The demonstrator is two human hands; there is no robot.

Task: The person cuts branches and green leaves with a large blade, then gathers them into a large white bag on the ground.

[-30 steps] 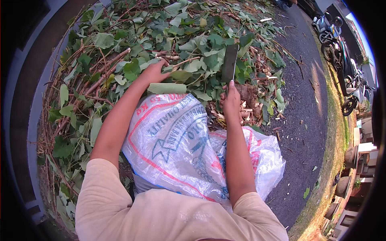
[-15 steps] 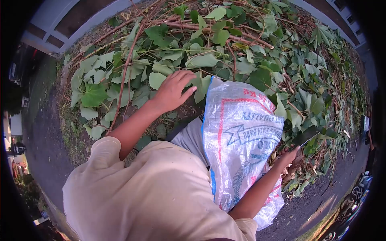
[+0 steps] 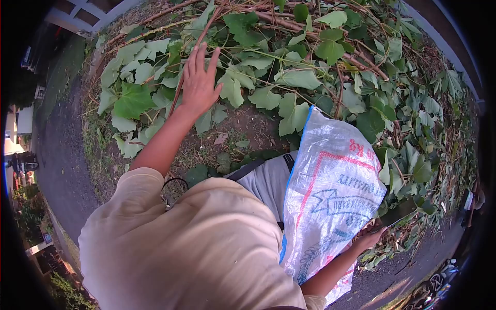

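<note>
My left hand (image 3: pixel 200 87) reaches out over the leafy pile, fingers extended and slightly spread, back of the hand up. It overlaps a long reddish-brown stem (image 3: pixel 178 97) that runs up through the leaves. Lower right, my right hand (image 3: pixel 370 239) is closed around the handle of a broad, dark-bladed knife (image 3: pixel 399 212), its blade pointing up and right over cut leaves. A white woven sack (image 3: pixel 336 181) with red and blue print covers my lap and leg, partly hiding the right forearm. Large green lobed leaves (image 3: pixel 135 101) lie around the left hand.
Cut branches (image 3: pixel 289 25) lie across the top of the heap. Bare soil (image 3: pixel 243 126) shows between the leaves and my leg. Dark pavement (image 3: pixel 59 150) runs along the left, and a bicycle (image 3: pixel 436 281) is at the lower right edge.
My left hand has moved forward and left, further over the leaves and stem. The view has shifted, so the sack and knife appear lower and further right; the right hand keeps its grip.
</note>
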